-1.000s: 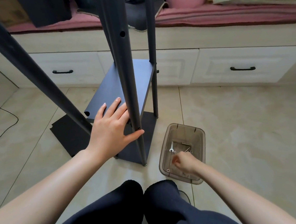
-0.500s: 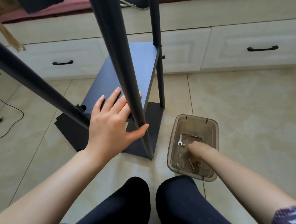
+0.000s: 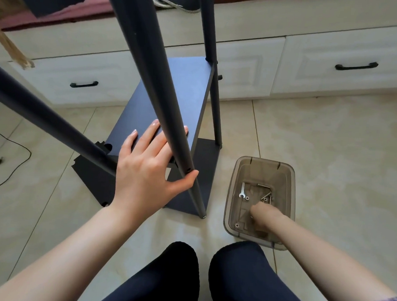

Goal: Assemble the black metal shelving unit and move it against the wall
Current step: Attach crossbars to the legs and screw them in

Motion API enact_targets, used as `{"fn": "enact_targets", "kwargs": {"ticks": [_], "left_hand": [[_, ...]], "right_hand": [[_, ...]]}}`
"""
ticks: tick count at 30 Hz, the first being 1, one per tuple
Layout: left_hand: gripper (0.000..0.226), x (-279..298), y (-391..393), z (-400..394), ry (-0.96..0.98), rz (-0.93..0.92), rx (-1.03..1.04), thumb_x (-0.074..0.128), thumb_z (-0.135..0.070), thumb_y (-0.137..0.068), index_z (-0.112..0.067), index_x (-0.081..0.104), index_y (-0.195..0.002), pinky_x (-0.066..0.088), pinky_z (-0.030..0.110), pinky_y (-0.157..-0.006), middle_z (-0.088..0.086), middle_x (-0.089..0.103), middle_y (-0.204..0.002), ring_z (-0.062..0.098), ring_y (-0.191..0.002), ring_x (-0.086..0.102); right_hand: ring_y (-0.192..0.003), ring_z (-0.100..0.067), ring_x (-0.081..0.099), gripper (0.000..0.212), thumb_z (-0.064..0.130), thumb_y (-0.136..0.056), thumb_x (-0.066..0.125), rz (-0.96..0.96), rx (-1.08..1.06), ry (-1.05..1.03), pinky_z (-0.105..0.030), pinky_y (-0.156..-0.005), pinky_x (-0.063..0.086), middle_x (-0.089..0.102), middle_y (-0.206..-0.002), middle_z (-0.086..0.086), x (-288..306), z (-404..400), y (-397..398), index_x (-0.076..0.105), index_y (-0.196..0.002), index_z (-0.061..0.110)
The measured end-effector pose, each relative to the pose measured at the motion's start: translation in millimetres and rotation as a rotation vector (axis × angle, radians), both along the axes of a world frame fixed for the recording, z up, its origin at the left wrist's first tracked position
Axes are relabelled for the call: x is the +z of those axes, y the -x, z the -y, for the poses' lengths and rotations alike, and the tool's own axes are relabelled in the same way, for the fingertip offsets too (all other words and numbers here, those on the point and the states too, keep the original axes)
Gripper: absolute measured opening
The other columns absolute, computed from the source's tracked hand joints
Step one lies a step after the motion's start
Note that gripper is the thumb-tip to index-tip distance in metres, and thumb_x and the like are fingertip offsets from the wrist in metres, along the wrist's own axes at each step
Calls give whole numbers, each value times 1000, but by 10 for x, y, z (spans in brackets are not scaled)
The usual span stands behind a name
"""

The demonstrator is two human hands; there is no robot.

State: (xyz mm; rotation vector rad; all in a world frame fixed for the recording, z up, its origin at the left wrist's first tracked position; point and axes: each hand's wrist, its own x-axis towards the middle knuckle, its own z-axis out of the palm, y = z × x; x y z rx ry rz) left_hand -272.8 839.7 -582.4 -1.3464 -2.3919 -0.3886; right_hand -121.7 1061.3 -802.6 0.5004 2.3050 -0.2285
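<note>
We see the shelving unit (image 3: 172, 98) standing on the tiled floor (image 3: 330, 157), ahead of both our hands. Our left hand (image 3: 150, 171) lies flat, fingers straight, on the shelf panel, thumb against the front post (image 3: 163, 98). Right of that hand sits the clear bin (image 3: 286, 175); our right hand (image 3: 264, 216) reaches inside, its grasp possibly closed, though we cannot tell. Beyond its knuckles lie a small wrench (image 3: 242, 191) and loose bolts (image 3: 267, 196).

White drawers (image 3: 342, 65) — black cable (image 3: 6, 161)
</note>
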Motion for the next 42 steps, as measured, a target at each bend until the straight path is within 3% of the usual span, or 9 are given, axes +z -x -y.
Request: {"fn": "enact_targets", "kwargs": {"ticks": [6, 10, 14, 17, 21, 30, 37, 42], "left_hand": [[67, 3, 3, 1, 6, -5, 1, 58, -59, -86, -19, 59, -140, 35, 60, -111, 1, 55, -147, 28, -141, 47], [67, 16, 13, 11, 32, 28, 7, 57, -61, -86, -18, 63, -136, 33, 59, -113, -1, 53, -149, 26, -143, 44], [70, 50, 1, 15, 62, 59, 21, 58, -63, -84, -20, 60, -140, 32, 57, -115, -3, 50, -151, 25, -145, 40], [72, 83, -11, 31, 80, 70, 21, 58, -64, -84, -21, 58, -142, 32, 56, -116, -4, 49, -152, 24, -146, 39], [77, 114, -7, 36, 125, 91, 27, 51, -69, -86, -24, 51, -148, 29, 53, -118, -6, 44, -156, 21, -149, 33], [85, 135, 33, 18, 181, 142, 48, 39, -74, -83, -28, 35, -156, 22, 52, -121, -8, 35, -161, 21, -153, 24], [78, 114, 21, 1, 125, 151, 54, 51, -65, -82, -23, 48, -148, 27, 53, -119, -4, 47, -154, 26, -149, 33], [76, 72, 20, 7, 109, 141, 63, 62, -65, -84, -24, 49, -148, 26, 51, -119, -5, 45, -156, 25, -150, 31]], "right_hand": [[-104, -32, 66, 23, 14, -98, 55, -187, -178, 48, -36, -79, 52, 64, -115, -17, 237, -3, 81, 55, -119, 4], [-69, -16, 57, 11, 19, -97, 54, -562, -406, 206, -26, -58, 41, 60, -81, -1, 611, 121, 111, 46, -93, 13], [-72, -6, 61, 7, 23, -97, 59, -966, -692, 432, -13, -60, 42, 64, -80, 4, 1218, 377, 170, 58, -92, 18], [-59, -3, 61, 8, 21, -94, 63, -1142, -810, 717, -17, -56, 47, 69, -72, -1, 1680, 593, 165, 64, -89, 15], [-55, -7, 58, 8, 16, -93, 66, -1207, -753, 915, -18, -55, 47, 69, -68, -2, 2031, 836, 146, 66, -85, 12], [-53, -6, 58, 13, 11, -90, 69, -1230, -675, 895, -17, -54, 45, 67, -65, 1, 2176, 997, 114, 64, -79, 16], [-52, -7, 58, 12, 13, -91, 69, -1240, -689, 833, -19, -54, 46, 68, -64, 0, 2131, 1054, 188, 65, -79, 14], [-52, -10, 58, 13, 14, -91, 69, -1258, -698, 799, -19, -53, 45, 68, -67, -3, 2123, 1045, 192, 66, -79, 14]]}}
